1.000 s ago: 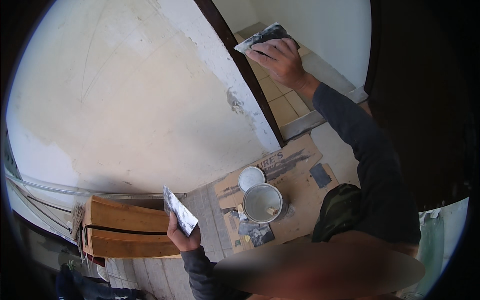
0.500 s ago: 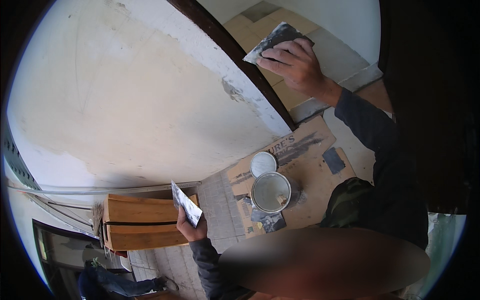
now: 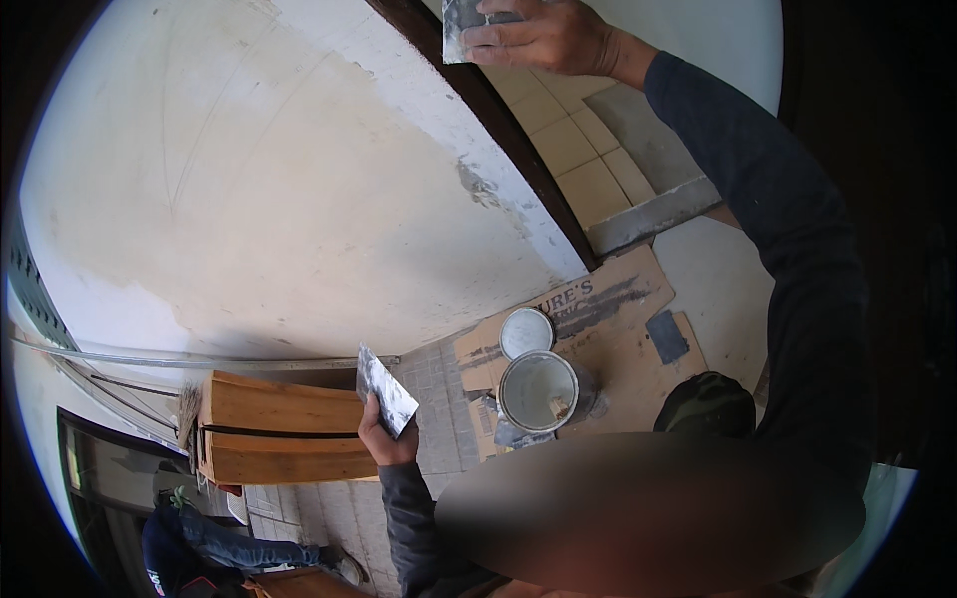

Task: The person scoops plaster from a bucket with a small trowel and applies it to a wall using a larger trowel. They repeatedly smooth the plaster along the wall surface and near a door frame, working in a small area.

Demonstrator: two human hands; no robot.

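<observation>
In my raised right hand [image 3: 548,38] at the top is a flat rectangular putty spreader [image 3: 461,35], dark with white smears. My fingers lie across its face, close to the dark wooden door frame [image 3: 498,130] and the wall's edge. Lower down, my left hand [image 3: 389,441] grips a thin metal putty plate [image 3: 384,389] with white paste on it, its thumb against the face. Left of the frame, the pale wall [image 3: 259,189] has white patches and a rough grey spot [image 3: 478,184].
On a flattened cardboard sheet [image 3: 638,374] stand a tin of pale stuff [image 3: 533,384] with a stick or brush inside, and a round lid [image 3: 525,334]. A dark square piece [image 3: 666,339] lies beside them. A wooden bench [image 3: 289,409] and another person [image 3: 219,543] are at left.
My right hand has moved up and left with its spreader, toward the door frame. The left hand and its plate have shifted slightly in view.
</observation>
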